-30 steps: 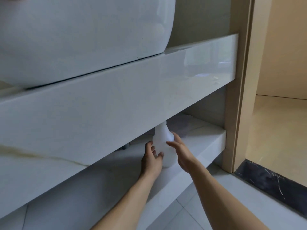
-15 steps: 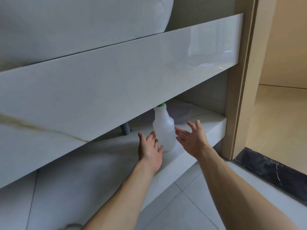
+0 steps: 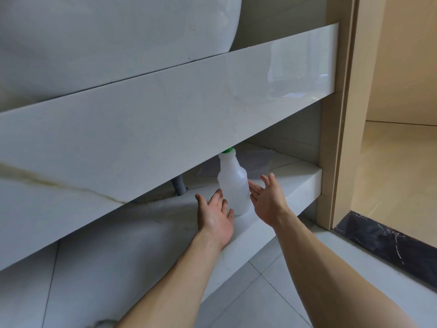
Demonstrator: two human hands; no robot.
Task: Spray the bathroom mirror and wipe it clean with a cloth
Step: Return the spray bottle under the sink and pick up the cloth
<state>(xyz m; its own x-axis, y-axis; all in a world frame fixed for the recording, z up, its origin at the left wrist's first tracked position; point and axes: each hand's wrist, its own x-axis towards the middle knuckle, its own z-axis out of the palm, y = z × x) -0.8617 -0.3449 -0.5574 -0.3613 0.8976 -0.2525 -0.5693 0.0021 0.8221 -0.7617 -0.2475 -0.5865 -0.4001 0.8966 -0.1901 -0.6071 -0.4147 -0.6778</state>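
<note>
White plastic bottle [image 3: 234, 185], green collar at the neck, stands upright on the lower shelf [image 3: 290, 185] under the bench [image 3: 165, 114]; its top is hidden behind the bench front, so whether a spray head is fitted cannot be told

Left hand [image 3: 215, 216]: palm down, fingers straight, tips just beside the bottle's base. Grip slack, holds nothing

Right hand [image 3: 267, 200]: palm turned toward the bottle, fingers spread, just beside its right flank; contact not clear. Grip likewise loose and empty

Change: a second ago both hands were cupped round the bottle, which sat deeper under the bench with only its body showing. Half a second ago they had let go and opened. Now they stay open, drawn slightly back; bottle stands free, nearer the shelf's front edge, collar in sight

Reading: bottle looks set down, or shifted forward, and released. Could be a regrip for a cleaner lift, could be putting away. Mirror is out of view, so spraying progress cannot be judged

Pale cloth-like sheet [image 3: 255, 162] lies on the shelf behind the bottle; too dim to be sure. Grey drain pipe [image 3: 179, 185] to the left. Basin [image 3: 106, 39] on the bench above
</note>
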